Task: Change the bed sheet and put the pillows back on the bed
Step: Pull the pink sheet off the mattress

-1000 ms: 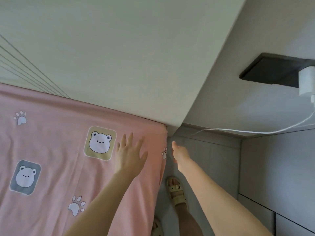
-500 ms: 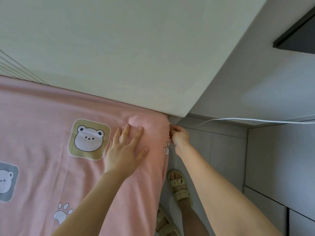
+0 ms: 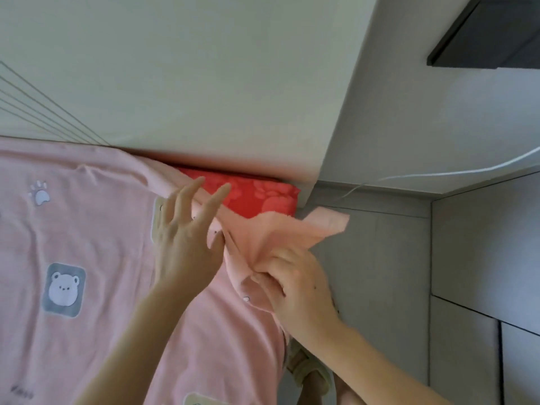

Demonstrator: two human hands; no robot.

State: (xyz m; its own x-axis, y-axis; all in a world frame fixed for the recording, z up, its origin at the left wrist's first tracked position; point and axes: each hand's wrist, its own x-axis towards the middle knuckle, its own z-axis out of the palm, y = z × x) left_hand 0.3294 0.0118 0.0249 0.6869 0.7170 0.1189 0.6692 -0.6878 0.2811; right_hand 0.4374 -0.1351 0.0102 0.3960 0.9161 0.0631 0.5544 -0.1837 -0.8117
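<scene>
Right hand [image 3: 295, 285] grips bunched corner of pink sheet [image 3: 96, 229], held above exposed red underlayer [image 3: 257, 194]; left hand [image 3: 184, 238] fingers spread wide, holding nothing, beside the fold.

Left hand [image 3: 187, 252] and right hand [image 3: 298, 285] are bare, as are both forearms [image 3: 137, 334]. One foot [image 3: 315, 379] wears a pale beige sandal [image 3: 298, 364] with thick straps.
</scene>
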